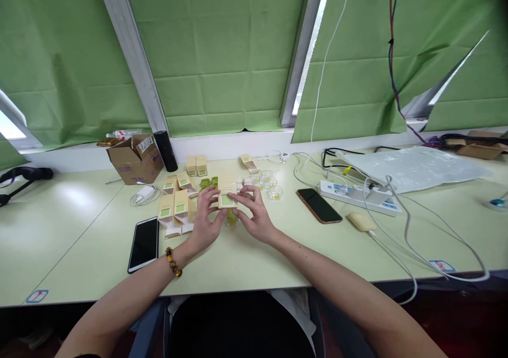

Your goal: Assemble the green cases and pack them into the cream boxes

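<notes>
A small cream box (pixel 227 200) with a window on its front and a raised flap is held between my hands. My left hand (pixel 206 217) grips its left side, thumb below. On its right side are the fingers of my right hand (pixel 257 216). Right under the box sits a yellow-green item in a clear cup (pixel 232 219), partly hidden. More opened cream boxes (pixel 181 207) stand left of my left hand. Green pieces (pixel 205 182) lie behind the hands. Several clear cups with yellow bits (pixel 273 191) are behind my right hand.
A phone (pixel 143 243) lies at left and another phone (pixel 319 205) at right. Beyond stand a cardboard box (pixel 135 159) and a black cylinder (pixel 165 151). A power strip (pixel 360 197) with looping cables, a beige charging case (pixel 361 222) and a plastic bag (pixel 416 167) occupy the right.
</notes>
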`<state>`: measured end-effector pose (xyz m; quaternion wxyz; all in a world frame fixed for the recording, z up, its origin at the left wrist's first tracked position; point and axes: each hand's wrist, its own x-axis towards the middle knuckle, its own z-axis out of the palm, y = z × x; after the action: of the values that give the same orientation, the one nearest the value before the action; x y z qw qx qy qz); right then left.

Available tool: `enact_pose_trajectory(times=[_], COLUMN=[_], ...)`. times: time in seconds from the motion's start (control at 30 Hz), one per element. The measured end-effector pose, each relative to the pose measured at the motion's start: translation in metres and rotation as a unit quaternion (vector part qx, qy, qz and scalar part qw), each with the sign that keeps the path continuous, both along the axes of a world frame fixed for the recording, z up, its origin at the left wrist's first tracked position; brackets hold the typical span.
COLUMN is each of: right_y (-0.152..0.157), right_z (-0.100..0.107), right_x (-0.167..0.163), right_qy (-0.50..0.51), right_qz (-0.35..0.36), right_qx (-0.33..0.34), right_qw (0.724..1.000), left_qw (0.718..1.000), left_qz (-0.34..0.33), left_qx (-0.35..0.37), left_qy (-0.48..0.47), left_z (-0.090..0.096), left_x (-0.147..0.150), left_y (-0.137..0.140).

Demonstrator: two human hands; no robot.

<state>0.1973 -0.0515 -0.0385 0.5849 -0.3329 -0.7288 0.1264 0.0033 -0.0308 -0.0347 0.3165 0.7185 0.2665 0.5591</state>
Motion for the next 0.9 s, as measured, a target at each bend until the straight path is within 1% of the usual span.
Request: enact_pose_trajectory(times=[0.1,0.23,0.3,0.37,0.47,0.57,0.67,0.73,0.77,0.83,0.9], right_y=[0.000,-0.004,-0.007,-0.010,-0.012,-0.010,-0.006,-0.003,-0.001,0.002,0.005], right_z=[-0.001,-0.002,-0.001,0.001,0.003,0.003,0.003,0.002,0.002,0.002,0.000], right_x=[0.000,-0.002,-0.003,-0.004,-0.002,0.000,0.003,0.005,0.006,0.008,0.008], right_qy=[-0.024,-0.092,-0.129,-0.152,-0.180,-0.194,-0.173,-0.169,-0.175,-0.197,-0.218], right_qz=[0.002,0.008,0.020,0.026,0.027,0.018,-0.021,-0.060,-0.077,-0.097,-0.097], right_qx=[0.025,0.079,0.080,0.079,0.089,0.103,0.086,0.048,0.022,-0.040,-0.103], right_qw=[0.999,0.993,0.988,0.985,0.979,0.975,0.981,0.983,0.981,0.975,0.966], left_qw=[1.000,0.996,0.992,0.990,0.989,0.991,0.995,0.993,0.989,0.970,0.941], left_qz=[0.008,0.060,0.082,0.098,0.116,0.115,0.092,0.053,0.022,-0.056,-0.135], left_qx=[0.004,0.056,0.073,0.083,0.084,0.060,-0.002,-0.062,-0.098,-0.169,-0.229], left_qy=[-0.025,0.032,0.054,0.054,0.043,0.016,-0.037,-0.086,-0.112,-0.165,-0.209], left_z=[0.000,-0.001,-0.002,-0.002,-0.002,-0.001,-0.001,-0.001,-0.001,0.000,0.004], left_x=[0.001,0.000,0.000,0.000,0.001,-0.001,-0.005,-0.008,-0.010,-0.013,-0.016], left_y=[0.003,0.006,0.006,0.005,0.005,0.010,0.023,0.034,0.038,0.045,0.047])
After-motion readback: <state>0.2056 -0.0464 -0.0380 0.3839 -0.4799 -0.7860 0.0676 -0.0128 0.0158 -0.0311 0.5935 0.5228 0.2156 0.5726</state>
